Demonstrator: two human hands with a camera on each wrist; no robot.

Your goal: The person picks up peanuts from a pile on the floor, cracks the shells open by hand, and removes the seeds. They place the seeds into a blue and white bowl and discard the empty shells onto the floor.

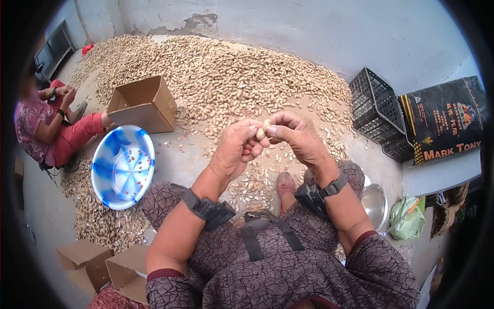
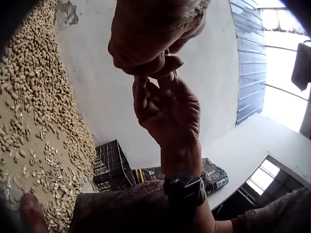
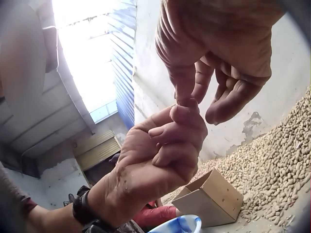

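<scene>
A peanut in its shell (image 1: 261, 133) is held between both hands in the head view, above the floor. My left hand (image 1: 232, 149) pinches it with thumb and fingertips, the other fingers curled. From the other side, my right hand (image 1: 300, 139) pinches it between thumb and forefinger. The fingertips of the two hands meet. In the left wrist view my left hand (image 2: 155, 36) is dark at the top and my right hand (image 2: 170, 111) is below. Fingers mostly hide the peanut in both wrist views.
A large peanut heap (image 1: 216, 77) lies along the wall. At left are a cardboard box (image 1: 141, 116), a blue-and-white basin (image 1: 116, 180) and a seated person (image 1: 46, 123). Black crates (image 1: 373, 103), a black sack (image 1: 445, 121) and a metal bowl (image 1: 374, 203) stand at right.
</scene>
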